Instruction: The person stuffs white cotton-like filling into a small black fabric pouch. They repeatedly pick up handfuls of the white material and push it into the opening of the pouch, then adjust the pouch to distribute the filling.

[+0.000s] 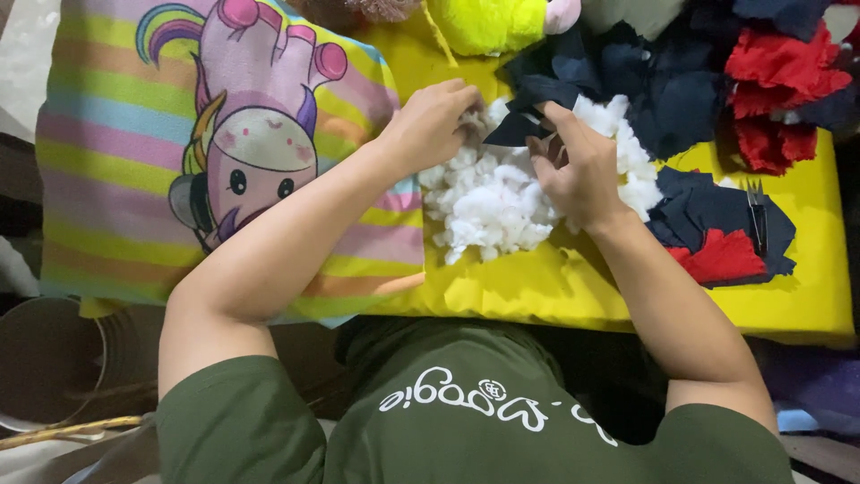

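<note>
Left hand and right hand, fingers curled, pinch a dark navy fabric piece above fluffy white stuffing.

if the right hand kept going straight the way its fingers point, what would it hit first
Probably the dark navy fabric piece: the right hand rests on the white stuffing with fingers aimed up toward it. Depth is hard to judge.
</note>
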